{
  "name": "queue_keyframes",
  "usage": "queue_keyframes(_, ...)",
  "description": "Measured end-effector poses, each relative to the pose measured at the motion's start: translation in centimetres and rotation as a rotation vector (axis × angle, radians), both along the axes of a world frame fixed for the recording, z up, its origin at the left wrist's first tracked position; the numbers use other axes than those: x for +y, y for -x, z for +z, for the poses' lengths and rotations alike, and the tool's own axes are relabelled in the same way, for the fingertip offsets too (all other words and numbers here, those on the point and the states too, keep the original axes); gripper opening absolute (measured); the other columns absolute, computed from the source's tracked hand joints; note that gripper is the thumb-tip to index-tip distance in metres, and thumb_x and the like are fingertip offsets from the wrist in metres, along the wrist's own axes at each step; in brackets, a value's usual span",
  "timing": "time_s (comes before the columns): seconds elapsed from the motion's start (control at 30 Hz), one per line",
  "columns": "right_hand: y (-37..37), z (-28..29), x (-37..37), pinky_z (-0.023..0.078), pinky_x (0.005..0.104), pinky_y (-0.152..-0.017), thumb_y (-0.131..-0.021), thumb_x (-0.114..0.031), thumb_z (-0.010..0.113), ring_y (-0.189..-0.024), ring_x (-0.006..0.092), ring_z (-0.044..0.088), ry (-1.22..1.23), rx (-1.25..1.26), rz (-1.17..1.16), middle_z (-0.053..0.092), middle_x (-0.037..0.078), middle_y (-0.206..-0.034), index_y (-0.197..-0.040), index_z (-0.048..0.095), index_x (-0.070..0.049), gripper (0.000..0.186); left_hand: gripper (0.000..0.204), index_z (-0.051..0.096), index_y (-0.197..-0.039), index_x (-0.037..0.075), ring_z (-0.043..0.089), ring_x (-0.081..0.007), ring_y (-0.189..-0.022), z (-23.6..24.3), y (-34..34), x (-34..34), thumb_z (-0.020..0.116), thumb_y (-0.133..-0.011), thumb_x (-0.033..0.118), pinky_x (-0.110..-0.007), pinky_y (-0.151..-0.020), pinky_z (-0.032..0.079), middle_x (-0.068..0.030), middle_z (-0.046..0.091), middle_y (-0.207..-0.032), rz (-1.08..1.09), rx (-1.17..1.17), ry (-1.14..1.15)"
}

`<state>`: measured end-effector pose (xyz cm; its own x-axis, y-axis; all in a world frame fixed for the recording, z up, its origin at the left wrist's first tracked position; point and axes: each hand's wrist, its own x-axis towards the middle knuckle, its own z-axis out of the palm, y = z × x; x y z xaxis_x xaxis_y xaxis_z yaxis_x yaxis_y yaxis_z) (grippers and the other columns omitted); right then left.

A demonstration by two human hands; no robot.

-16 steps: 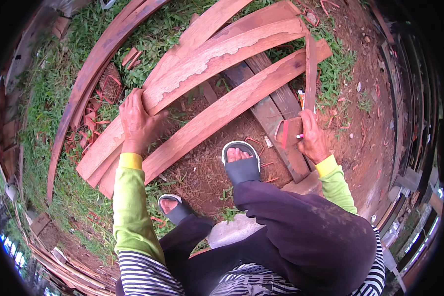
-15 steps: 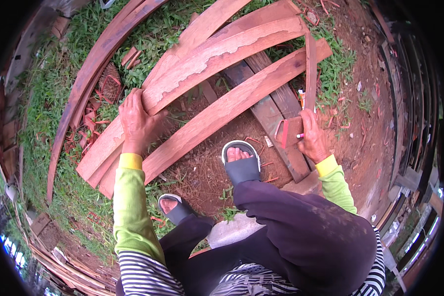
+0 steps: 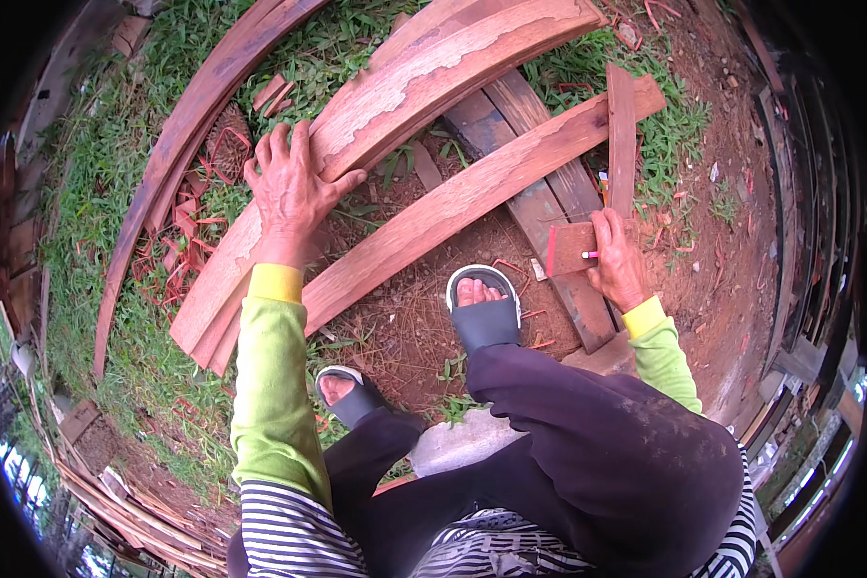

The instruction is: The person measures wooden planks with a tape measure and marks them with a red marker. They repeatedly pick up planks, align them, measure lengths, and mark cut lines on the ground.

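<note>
My left hand [image 3: 291, 188] lies spread over the near part of a stack of curved reddish boards [image 3: 424, 82], fingers across the top and thumb out along the inner edge. The top board has a rough, pale, flaky strip. In my right hand [image 3: 618, 262], the fingers are closed on a wooden try square [image 3: 621, 144], its block near the palm and its long blade pointing away. A pale pencil-like stick [image 3: 589, 255] with a pink part also pokes out from those fingers. The blade crosses the far end of a separate curved board [image 3: 491, 197].
Dark planks [image 3: 539, 125] lie under the curved boards. Long curved timbers [image 3: 178, 135] rest in the grass at left, beside reddish wood scraps [image 3: 178, 246]. My sandaled foot [image 3: 484, 303] stands on brown soil. Stacked timber [image 3: 809, 222] borders the right side.
The top board has shifted away from me and now lines up more with those under it, widening the gap to the separate board. My left fingers have spread. The square's blade has come off the stack's end.
</note>
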<state>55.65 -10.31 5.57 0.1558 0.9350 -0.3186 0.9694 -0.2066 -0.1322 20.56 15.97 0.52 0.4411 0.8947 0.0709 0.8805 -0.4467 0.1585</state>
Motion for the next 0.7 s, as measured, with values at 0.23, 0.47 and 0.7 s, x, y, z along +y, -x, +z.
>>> queue_keyframes(0.23,0.0,-0.2,0.2,0.055,0.0466,-0.082,-0.057,0.002,0.074,-0.102,0.0451,0.060,0.082,0.069,-0.019,0.038,0.021,-0.138,-0.134,0.036,-0.006,0.086,0.103,0.040,-0.137,0.004,0.049,-0.0352,-0.120,-0.1,-6.3,2.4,0.085,-0.052,0.042,-0.050,-0.098,0.041,-0.0201,0.055,-0.126,0.108,-0.085,0.285)
queue_keyframes(0.47,-0.5,-0.3,-0.1,0.050,0.0451,-0.095,-0.055,0.007,0.071,-0.118,0.0448,0.051,-0.115,0.132,-0.076,0.044,0.021,-0.131,-0.128,0.041,-0.002,0.080,0.085,0.049,-0.130,0.001,0.051,-0.0358,-0.117,-1.1,-5.3,2.5,0.082,-0.056,0.028,-0.044,-0.099,0.039,-0.0186,0.058,-0.120,-0.020,-0.162,0.237)
queue_keyframes(0.7,-0.4,-0.5,0.0,0.048,0.0452,-0.098,-0.052,0.010,0.072,-0.122,0.0448,0.047,-0.128,0.164,-0.095,0.044,0.022,-0.131,-0.128,0.041,-0.003,0.083,0.080,0.054,-0.122,0.002,0.056,-0.0337,-0.110,-1.5,-4.6,2.0,0.086,-0.054,0.028,-0.043,-0.095,0.045,-0.0159,0.061,-0.112,-0.086,-0.278,0.187)
